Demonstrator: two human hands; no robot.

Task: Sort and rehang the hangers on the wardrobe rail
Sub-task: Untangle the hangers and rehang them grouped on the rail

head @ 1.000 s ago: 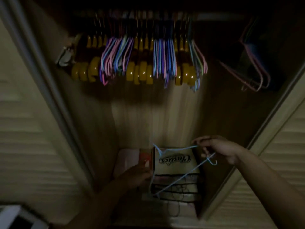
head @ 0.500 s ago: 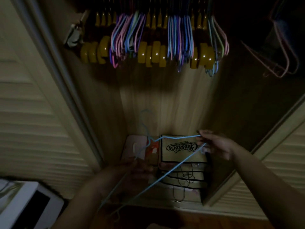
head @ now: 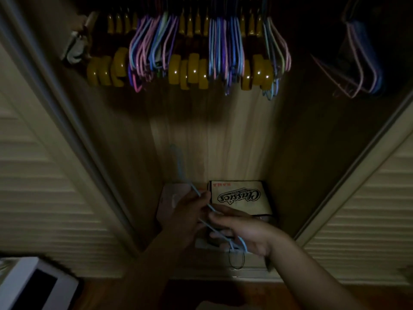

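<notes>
Gripping a light blue hanger [head: 209, 205] low in the open wardrobe, the left hand [head: 190, 217] pinches the wire near its upper stretch while the right hand [head: 242, 231] has fingers curled round the lower part, the two hands close together above a box [head: 239, 196] printed "Classics" on the wardrobe floor. Overhead, yellow hangers [head: 192, 70] and bunches of pink, blue and purple hangers [head: 152, 48] hang packed side by side, with a few more hangers [head: 359, 63] apart at far right in shadow. Slatted doors [head: 40, 175] flank the opening on both sides.
</notes>
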